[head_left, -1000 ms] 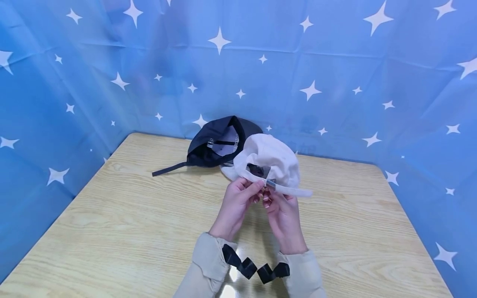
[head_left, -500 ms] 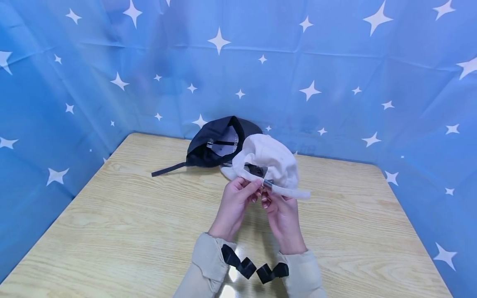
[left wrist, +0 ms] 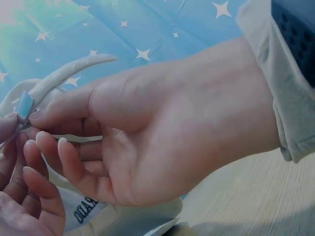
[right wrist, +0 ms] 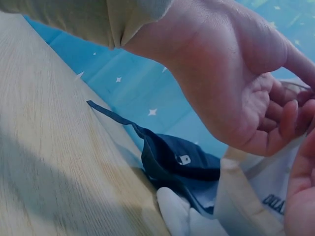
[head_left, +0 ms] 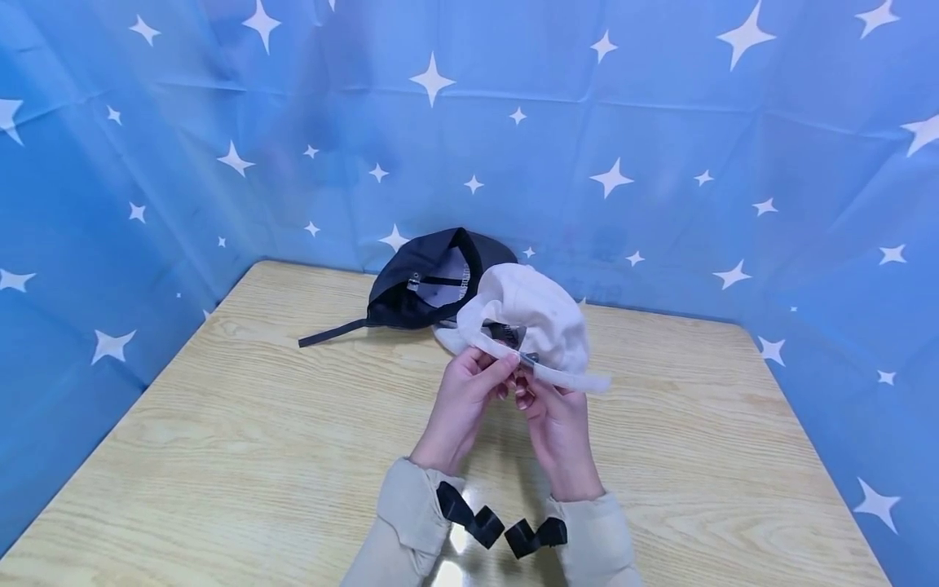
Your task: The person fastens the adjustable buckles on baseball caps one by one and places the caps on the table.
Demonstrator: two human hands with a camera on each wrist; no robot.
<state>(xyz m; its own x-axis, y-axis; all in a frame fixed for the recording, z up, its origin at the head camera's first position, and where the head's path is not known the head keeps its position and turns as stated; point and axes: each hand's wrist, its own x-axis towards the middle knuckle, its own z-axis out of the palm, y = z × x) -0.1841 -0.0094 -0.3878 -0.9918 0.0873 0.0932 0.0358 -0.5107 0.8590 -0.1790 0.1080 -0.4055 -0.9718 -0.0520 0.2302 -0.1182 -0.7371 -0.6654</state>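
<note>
A white cap (head_left: 546,306) is held up by its back strap (head_left: 572,380), the cap's opening facing the hands. My left hand (head_left: 458,408) pinches the strap between thumb and fingers, just left of the metal buckle (left wrist: 24,104). On the buckle's other side my right hand (head_left: 561,428) pinches the strap from below, fingertips right at the left hand's. The strap's free end sticks out to the right. Dark lettering (right wrist: 273,202) shows inside the cap. In the right wrist view, the left hand partly hides the strap.
A black cap (head_left: 407,281) lies on its side on the wooden table (head_left: 257,440), behind and left of the white one and partly overlapped by it. Its loose strap (head_left: 332,333) points left. A blue curtain with white stars (head_left: 469,130) stands behind the table.
The buckle and strap have shifted slightly left and the buckle has tilted in the fingers. Both hands keep their pinch, and the black cap has not moved.
</note>
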